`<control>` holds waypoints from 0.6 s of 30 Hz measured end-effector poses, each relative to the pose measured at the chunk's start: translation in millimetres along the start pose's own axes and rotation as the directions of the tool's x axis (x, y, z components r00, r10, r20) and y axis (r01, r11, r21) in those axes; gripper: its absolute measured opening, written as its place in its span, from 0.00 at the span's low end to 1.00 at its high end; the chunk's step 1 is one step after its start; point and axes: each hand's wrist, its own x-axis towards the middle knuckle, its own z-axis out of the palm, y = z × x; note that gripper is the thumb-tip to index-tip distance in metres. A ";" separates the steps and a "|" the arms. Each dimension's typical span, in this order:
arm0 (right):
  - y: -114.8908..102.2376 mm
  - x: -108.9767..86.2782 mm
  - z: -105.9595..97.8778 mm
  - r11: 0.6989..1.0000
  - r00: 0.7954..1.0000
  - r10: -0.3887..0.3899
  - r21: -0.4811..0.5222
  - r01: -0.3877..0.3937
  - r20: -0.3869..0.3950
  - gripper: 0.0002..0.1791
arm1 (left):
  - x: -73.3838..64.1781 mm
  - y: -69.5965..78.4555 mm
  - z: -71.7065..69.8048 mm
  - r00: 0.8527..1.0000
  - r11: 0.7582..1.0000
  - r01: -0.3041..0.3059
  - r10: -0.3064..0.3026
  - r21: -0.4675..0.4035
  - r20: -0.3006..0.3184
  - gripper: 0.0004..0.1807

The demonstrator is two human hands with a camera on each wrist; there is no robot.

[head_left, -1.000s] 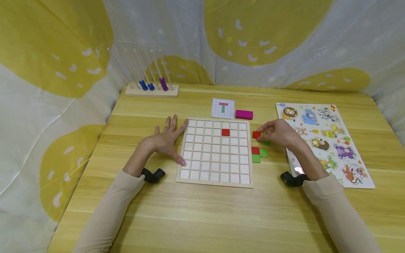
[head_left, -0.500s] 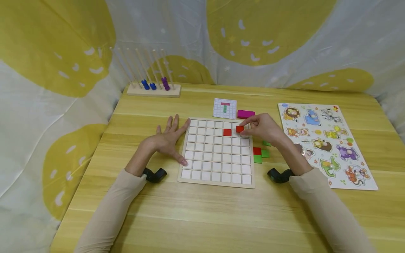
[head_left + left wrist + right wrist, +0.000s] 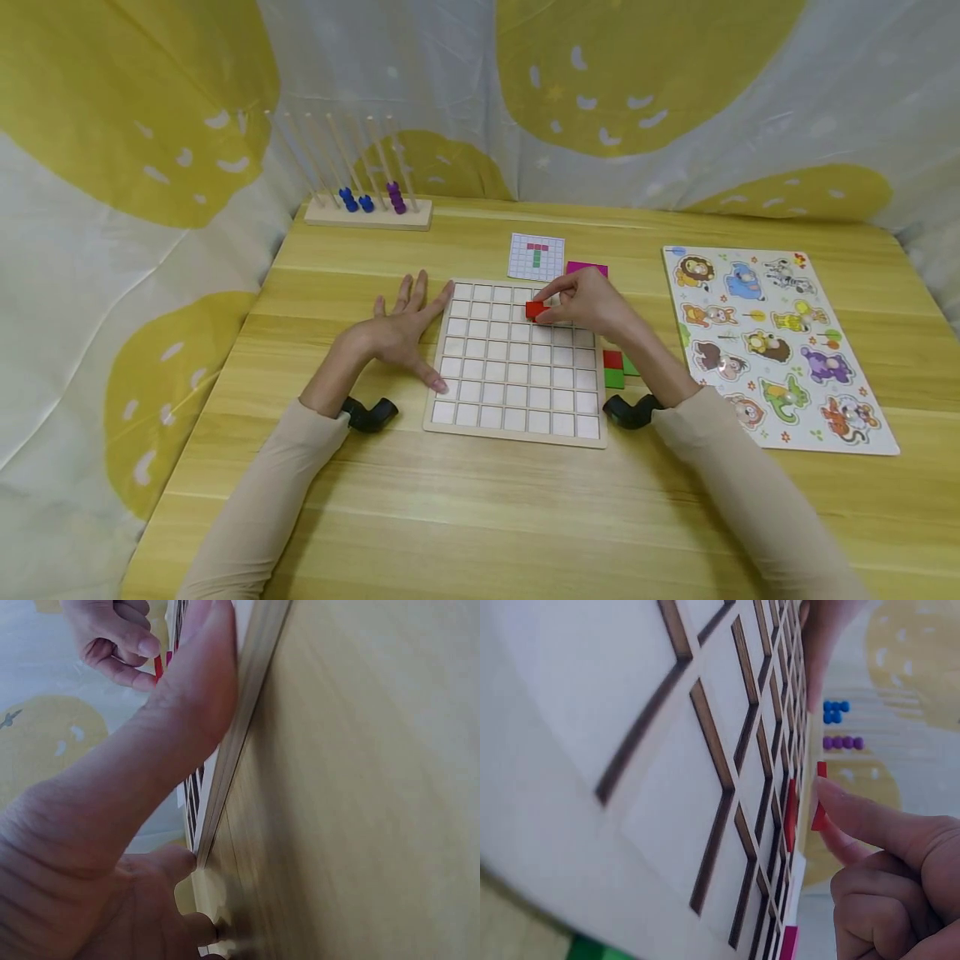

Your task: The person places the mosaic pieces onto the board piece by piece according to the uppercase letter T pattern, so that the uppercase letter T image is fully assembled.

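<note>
My right hand (image 3: 596, 307) pinches a red square tile (image 3: 820, 799) by its edges between thumb and fingertips. In the right wrist view this tile is held apart from the board's face. A second red tile (image 3: 790, 816) sits in a cell of the wooden grid board (image 3: 516, 436); in the head view the held tile overlaps that spot. My left hand (image 3: 393, 335) lies with spread fingers at the board's left side. Its thumb rests on the lower left edge, its index fingertip at the upper left corner.
Right of the board lie a red tile (image 3: 612, 359) and green tiles (image 3: 614, 379). Behind it are a pattern card (image 3: 536, 258) showing a T and a magenta block (image 3: 587, 267). An animal puzzle (image 3: 802, 440) lies far right, a bead-and-peg stand (image 3: 367, 217) back left.
My right hand has carried the red tile from the table at right, leftward over the board's upper rows to the placed red tile. My left hand has stayed in place.
</note>
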 end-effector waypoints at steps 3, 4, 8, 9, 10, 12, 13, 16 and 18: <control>-1.5 1.4 3.5 1.000 1.000 0.007 0.001 -0.007 0.005 0.15 | -0.1 0.5 -0.2 1.000 1.000 0.000 0.000 -0.002 0.002 0.83; -1.9 1.8 4.5 1.000 1.000 0.009 0.000 -0.009 0.006 0.15 | -0.3 0.8 -0.2 1.000 1.000 0.000 0.000 -0.002 0.002 0.83; -3.4 2.6 7.0 1.000 1.000 0.020 -0.013 -0.020 0.006 0.15 | -0.8 1.7 -0.3 1.000 1.000 0.001 -0.001 0.001 0.002 0.83; -4.0 3.0 7.6 1.000 1.000 0.020 -0.014 -0.020 0.004 0.15 | -0.7 1.7 -0.3 1.000 1.000 0.001 -0.001 0.000 0.003 0.83; -4.5 3.3 8.2 1.000 1.000 0.026 -0.017 -0.026 0.002 0.15 | -0.4 1.5 -0.2 1.000 1.000 0.000 0.000 0.000 0.003 0.83; -5.1 4.1 9.4 0.999 0.999 0.033 -0.026 -0.033 -0.001 0.15 | -0.1 1.2 -0.2 1.000 1.000 -0.001 0.001 -0.001 0.005 0.84; -5.3 4.6 10.0 0.999 0.999 0.037 -0.027 -0.037 -0.001 0.15 | 0.1 1.0 -0.2 1.000 1.000 -0.001 0.001 -0.002 0.007 0.84; -5.8 6.3 11.9 0.998 0.999 0.052 -0.033 -0.052 0.004 0.16 | 0.5 0.6 -0.3 1.000 1.000 -0.003 0.003 -0.005 0.009 0.84; -6.4 7.2 12.7 0.998 0.998 0.054 -0.033 -0.054 0.007 0.16 | 0.6 0.5 -0.5 1.000 1.000 -0.004 0.004 -0.007 0.009 0.84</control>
